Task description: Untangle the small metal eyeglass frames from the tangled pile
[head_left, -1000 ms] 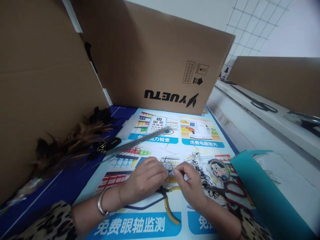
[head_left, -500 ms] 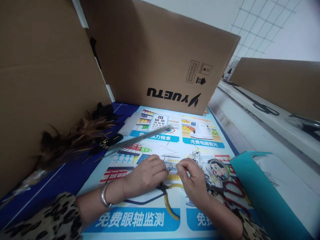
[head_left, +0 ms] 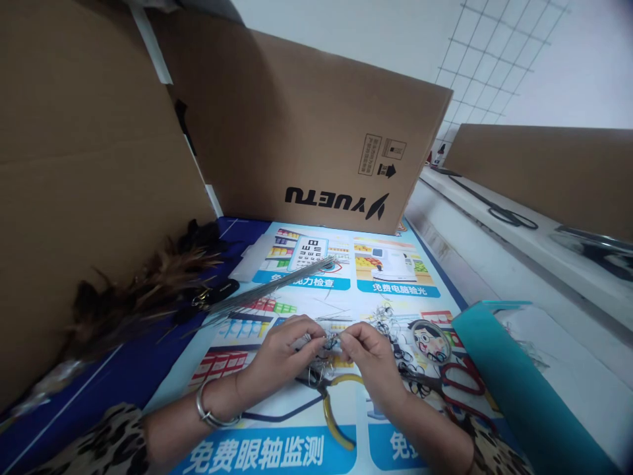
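My left hand (head_left: 289, 353) is closed in a pinch on a small tangle of thin wire (head_left: 330, 340). Facing it, my right hand (head_left: 374, 363) pinches at the tangle's right side, thumb against forefinger. Fine wire loops hang below my left fingertips; their exact shape is too small to tell. Just under both hands lie pliers with yellow handles (head_left: 332, 419), jaws partly covered by wire. Right of my right hand are scissors with red handles (head_left: 462, 382) and a pile of small dark and silvery wire pieces (head_left: 388, 323).
A bundle of straight thin wires (head_left: 281, 282) lies beyond my left hand. Brown feathers (head_left: 143, 284) rest at the left by a cardboard wall (head_left: 89, 132). A round tape roll (head_left: 448, 336) and a teal box (head_left: 514, 369) stand at the right. Another cardboard panel (head_left: 306, 125) closes the back.
My left hand has turned, so its thumb and fingertips now show around the wire tangle. Wire loops have come into sight below it. The camera view has shifted slightly.
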A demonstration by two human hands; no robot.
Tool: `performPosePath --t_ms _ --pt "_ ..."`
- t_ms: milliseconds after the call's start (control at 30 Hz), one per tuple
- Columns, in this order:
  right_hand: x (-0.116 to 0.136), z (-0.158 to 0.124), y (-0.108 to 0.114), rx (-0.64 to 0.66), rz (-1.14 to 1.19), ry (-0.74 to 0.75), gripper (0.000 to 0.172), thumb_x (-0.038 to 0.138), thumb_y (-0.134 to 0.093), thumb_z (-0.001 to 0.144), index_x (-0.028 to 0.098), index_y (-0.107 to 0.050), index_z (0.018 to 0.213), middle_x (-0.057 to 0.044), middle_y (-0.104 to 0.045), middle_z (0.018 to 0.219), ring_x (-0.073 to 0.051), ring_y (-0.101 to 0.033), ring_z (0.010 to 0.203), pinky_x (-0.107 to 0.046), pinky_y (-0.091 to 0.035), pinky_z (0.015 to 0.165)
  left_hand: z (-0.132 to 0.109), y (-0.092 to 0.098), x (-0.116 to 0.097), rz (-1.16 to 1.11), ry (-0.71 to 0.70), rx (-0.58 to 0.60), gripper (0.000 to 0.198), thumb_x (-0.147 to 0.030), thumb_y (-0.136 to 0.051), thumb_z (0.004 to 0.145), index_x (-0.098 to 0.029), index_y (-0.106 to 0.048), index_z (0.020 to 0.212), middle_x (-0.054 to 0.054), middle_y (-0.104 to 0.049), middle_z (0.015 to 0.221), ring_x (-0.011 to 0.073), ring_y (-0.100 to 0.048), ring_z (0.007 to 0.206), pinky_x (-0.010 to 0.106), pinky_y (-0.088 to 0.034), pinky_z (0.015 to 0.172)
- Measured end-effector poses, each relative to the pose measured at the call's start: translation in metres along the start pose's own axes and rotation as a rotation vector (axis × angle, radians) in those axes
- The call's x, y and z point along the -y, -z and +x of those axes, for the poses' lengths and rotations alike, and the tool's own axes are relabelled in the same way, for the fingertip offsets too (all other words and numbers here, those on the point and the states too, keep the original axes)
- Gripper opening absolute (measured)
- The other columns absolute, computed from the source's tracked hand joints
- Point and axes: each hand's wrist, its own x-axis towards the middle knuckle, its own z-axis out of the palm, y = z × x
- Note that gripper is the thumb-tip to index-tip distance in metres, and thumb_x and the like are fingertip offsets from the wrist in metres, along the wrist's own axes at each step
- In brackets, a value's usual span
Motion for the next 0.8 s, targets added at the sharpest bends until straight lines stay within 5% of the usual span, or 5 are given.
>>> performPosePath --t_ms 800 --pt "0.003 -0.0032 -0.004 -0.001 -0.151 0.052 0.01 0.025 -0.055 0.082 0.018 -0.06 0.079 0.001 -0.06 0.059 -0.013 -0.058 0.057 -0.024 -0.046 0.057 -0.0048 0.0024 0.0014 0.269 -0.423 0.071 0.012 -0.007 -0.053 0.079 -0.017 -0.057 0.085 0.004 -0.063 0.077 0.016 -0.054 0.074 0.034 -0.042 0.074"
